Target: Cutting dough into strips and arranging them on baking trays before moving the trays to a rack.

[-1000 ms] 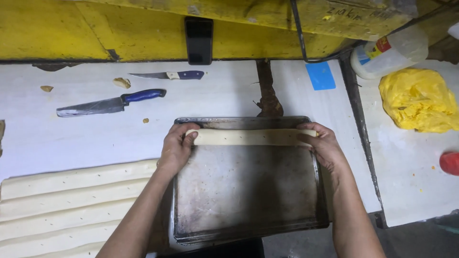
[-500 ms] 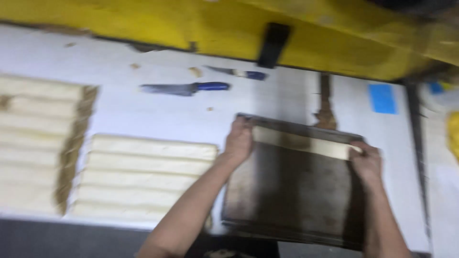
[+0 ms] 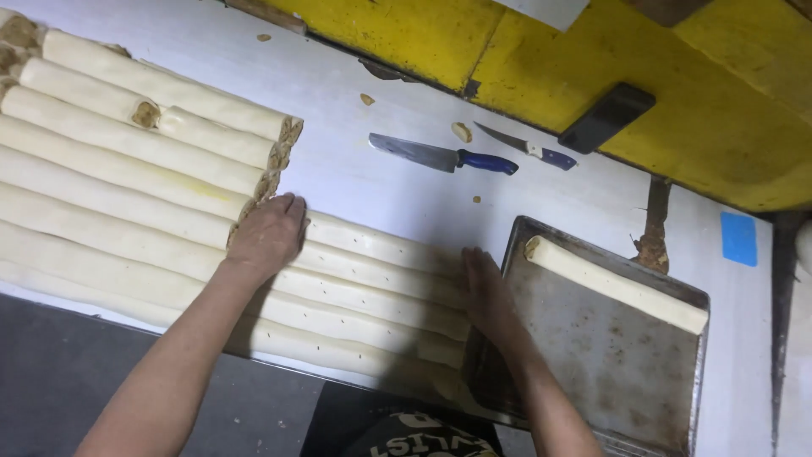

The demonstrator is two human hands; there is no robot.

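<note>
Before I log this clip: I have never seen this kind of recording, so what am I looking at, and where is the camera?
The camera sits on a person's head and looks down at their two bare hands; there is no machine. The left hand and the right hand press flat on the two ends of a long pale dough roll, one of several lying side by side on a white table. Neither hand has lifted anything. To the right, a worn metal baking tray holds one roll along its far edge. Beyond lie a blue-handled knife and a smaller knife.
</note>
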